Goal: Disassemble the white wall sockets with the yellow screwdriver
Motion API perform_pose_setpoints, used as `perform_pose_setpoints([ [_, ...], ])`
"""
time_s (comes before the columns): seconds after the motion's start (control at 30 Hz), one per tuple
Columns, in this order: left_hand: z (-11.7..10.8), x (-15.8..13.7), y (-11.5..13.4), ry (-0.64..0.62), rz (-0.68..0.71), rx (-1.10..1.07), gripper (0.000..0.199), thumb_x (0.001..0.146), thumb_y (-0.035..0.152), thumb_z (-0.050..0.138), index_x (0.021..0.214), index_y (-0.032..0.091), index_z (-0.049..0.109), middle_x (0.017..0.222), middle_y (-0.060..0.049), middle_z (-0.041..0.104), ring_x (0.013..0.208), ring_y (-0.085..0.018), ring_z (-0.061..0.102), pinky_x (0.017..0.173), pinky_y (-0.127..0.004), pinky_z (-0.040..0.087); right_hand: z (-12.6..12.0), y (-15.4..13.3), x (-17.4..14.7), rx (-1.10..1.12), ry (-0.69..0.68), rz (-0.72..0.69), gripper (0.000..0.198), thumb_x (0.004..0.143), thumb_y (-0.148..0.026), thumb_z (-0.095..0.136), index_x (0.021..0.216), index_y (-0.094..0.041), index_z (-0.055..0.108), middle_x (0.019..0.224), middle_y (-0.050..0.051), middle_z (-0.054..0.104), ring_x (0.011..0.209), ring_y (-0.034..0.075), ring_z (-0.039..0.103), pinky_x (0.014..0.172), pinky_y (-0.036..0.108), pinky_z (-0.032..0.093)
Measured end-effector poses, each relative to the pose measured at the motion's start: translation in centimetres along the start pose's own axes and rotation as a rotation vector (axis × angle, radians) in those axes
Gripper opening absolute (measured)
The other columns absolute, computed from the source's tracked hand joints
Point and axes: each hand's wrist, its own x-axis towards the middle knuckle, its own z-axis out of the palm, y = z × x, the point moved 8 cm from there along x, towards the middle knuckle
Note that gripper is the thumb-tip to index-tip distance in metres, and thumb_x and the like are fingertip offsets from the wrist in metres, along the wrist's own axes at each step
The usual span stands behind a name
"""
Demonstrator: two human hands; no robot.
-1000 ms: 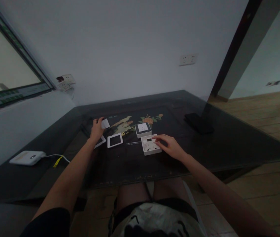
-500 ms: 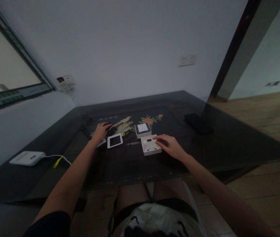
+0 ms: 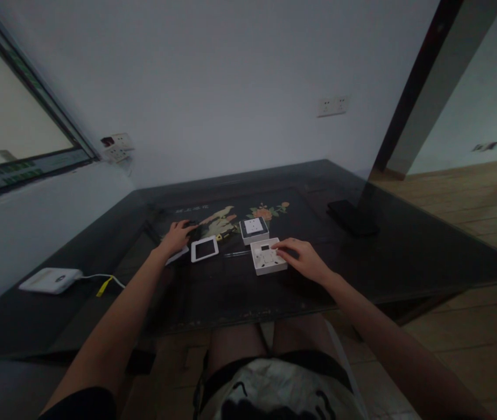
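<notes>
My right hand (image 3: 304, 258) pinches the right side of a white, square socket mounting box (image 3: 270, 269), open side up on the table. Just behind it a wall socket panel (image 3: 254, 226) rests on another white box (image 3: 256, 238). My left hand (image 3: 175, 237) is bent over the table farther left, fingers curled at a small dark thing (image 3: 193, 223) too dim to name. Between the hands lies a white square frame (image 3: 205, 249) with a dark middle. A flat white piece (image 3: 178, 255) is partly hidden under my left wrist.
A small yellow and black object (image 3: 222, 236) and a thin clear strip (image 3: 237, 254) lie mid-table. A white device (image 3: 51, 280) with a cable and yellow tag (image 3: 104, 286) sits at left. A black flat object (image 3: 352, 218) lies right. The wall borders the black table (image 3: 406, 256).
My left hand has shifted slightly left and toward me, uncovering a little less of the flat white piece's surroundings. My right hand and the mounting box stay nearly still.
</notes>
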Motion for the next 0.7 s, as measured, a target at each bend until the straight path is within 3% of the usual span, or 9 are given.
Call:
perform_pose_setpoints([
  [0.17, 0.6, -1.0, 0.8, -0.042, 0.003, 0.127, 0.047, 0.081, 0.019, 0.049, 0.126, 0.029, 0.058, 0.138, -0.010, 0.045, 0.124, -0.033, 0.036, 0.100, -0.051, 0.037, -0.1, -0.2, 0.1, 0.003, 0.000, -0.003, 0.018, 0.090, -0.026, 0.052, 0.098, -0.022, 0.068, 0.097, 0.007, 0.072, 0.092, 0.021, 0.065, 0.084, 0.038, 0.050],
  [0.4, 0.6, -1.3, 1.6, -0.026, 0.033, 0.104, 0.042, 0.083, 0.027, 0.051, 0.124, 0.028, 0.060, 0.137, -0.010, 0.044, 0.123, -0.033, 0.037, 0.103, -0.050, 0.036, 0.0, -0.3, 0.1, 0.004, -0.010, -0.014, 0.019, 0.090, -0.025, 0.052, 0.098, -0.022, 0.068, 0.097, 0.007, 0.072, 0.092, 0.021, 0.066, 0.084, 0.038, 0.050],
  [0.6, 0.8, -1.2, 1.3, -0.007, 0.041, 0.091, 0.044, 0.081, 0.022, 0.050, 0.123, 0.030, 0.061, 0.135, -0.008, 0.045, 0.123, -0.032, 0.038, 0.105, -0.048, 0.036, -0.2, -0.4, 0.1, -0.008, 0.018, -0.022, 0.019, 0.091, -0.027, 0.051, 0.098, -0.023, 0.068, 0.094, 0.007, 0.070, 0.092, 0.022, 0.064, 0.084, 0.039, 0.050],
  [0.7, 0.7, -1.1, 1.2, -0.003, 0.056, 0.089, 0.047, 0.080, 0.018, 0.048, 0.124, 0.029, 0.061, 0.135, -0.008, 0.046, 0.123, -0.032, 0.038, 0.105, -0.047, 0.036, -0.3, -0.1, 0.2, -0.022, 0.041, -0.019, 0.019, 0.091, -0.027, 0.051, 0.102, -0.023, 0.067, 0.101, 0.008, 0.068, 0.101, 0.023, 0.061, 0.091, 0.042, 0.048],
])
